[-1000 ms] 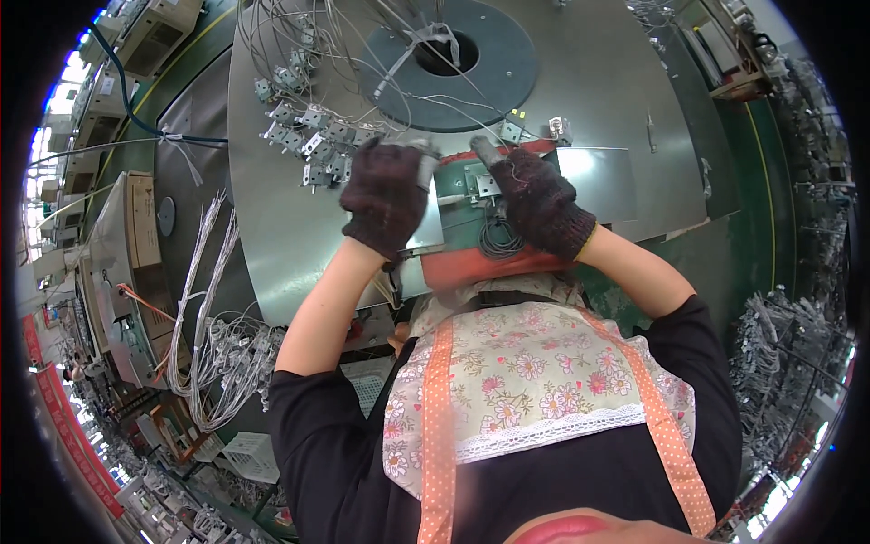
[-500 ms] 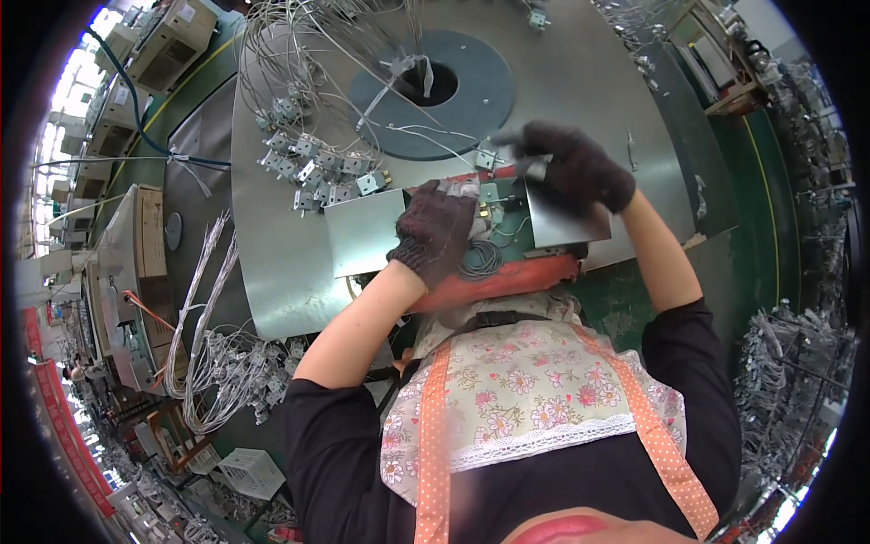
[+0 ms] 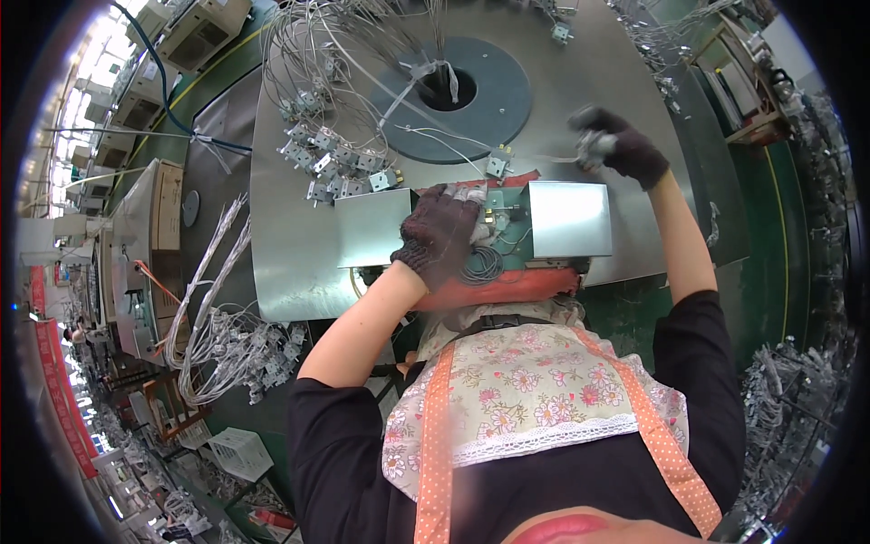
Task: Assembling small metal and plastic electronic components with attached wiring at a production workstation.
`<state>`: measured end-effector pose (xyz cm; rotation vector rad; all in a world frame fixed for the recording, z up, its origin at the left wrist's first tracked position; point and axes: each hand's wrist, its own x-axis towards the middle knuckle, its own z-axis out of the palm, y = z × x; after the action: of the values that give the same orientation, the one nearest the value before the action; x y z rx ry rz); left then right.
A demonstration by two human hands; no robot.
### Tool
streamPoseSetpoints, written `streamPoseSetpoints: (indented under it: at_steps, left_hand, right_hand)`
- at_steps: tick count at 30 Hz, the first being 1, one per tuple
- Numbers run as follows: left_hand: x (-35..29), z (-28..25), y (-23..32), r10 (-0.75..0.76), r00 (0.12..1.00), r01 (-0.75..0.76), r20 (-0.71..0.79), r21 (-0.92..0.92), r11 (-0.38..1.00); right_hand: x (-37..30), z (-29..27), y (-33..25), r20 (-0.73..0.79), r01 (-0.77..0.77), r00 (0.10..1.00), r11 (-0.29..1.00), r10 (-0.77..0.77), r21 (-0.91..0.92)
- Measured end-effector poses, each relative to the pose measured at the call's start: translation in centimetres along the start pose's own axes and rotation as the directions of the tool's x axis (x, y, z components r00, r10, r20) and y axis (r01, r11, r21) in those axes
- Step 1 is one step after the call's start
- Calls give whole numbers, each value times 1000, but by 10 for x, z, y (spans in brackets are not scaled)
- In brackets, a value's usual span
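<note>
My left hand (image 3: 441, 225), in a dark knitted glove with pale-wrapped fingertips, rests on the bench fixture between two shiny metal covers (image 3: 569, 219) (image 3: 376, 227). Its fingers close around a small metal part with a brass fitting (image 3: 490, 216), partly hidden by the hand. A coil of thin grey cable (image 3: 483, 265) lies just below the thumb. Off to the right, above the table, my gloved right hand (image 3: 625, 152) is raised with fingers curled around something greyish, blurred by motion. A small metal box with a brass fitting (image 3: 498, 163) sits just beyond the fixture.
Several small metal boxes (image 3: 331, 161) on grey cables cluster at the left of the metal table (image 3: 304, 263). Behind them is a grey disc (image 3: 503, 100) with a hole holding a cable bundle. Red cloth (image 3: 507, 288) pads the table's near edge. More cabled parts (image 3: 258, 349) hang left.
My right hand has moved right, away from the fixture's right cover, which now shows fully. My left hand stays at the fixture. The whole view has shifted slightly.
</note>
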<state>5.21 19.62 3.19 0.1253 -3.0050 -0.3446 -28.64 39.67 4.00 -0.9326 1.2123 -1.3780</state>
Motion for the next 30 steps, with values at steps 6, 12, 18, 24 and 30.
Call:
streamPoseSetpoints:
  at_steps: [6, 12, 18, 24, 30]
  left_hand:
    - [5, -3, 2, -2, 1000, 2, -21, -2, 1000]
    - [-1, 4, -6, 28, 997, -28, -67, 0, 1000]
    - [7, 6, -5, 39, 998, -38, -46, 30, 999]
    - [1, 4, -6, 38, 999, -38, -15, 43, 998]
    - [1, 4, -6, 91, 990, -84, -107, 66, 994]
  right_hand:
    - [-43, 10, 19, -369, 219, 929, 822, -11, 526]
    - [-76, 110, -36, -336, 345, 918, 837, -208, 425]
    - [-74, 148, -51, -47, 248, 787, 385, -615, -889]
    - [-89, 158, -60, 109, 487, 822, 788, -559, 377]
    - [-78, 138, -29, -96, 305, 946, 950, -310, -63]
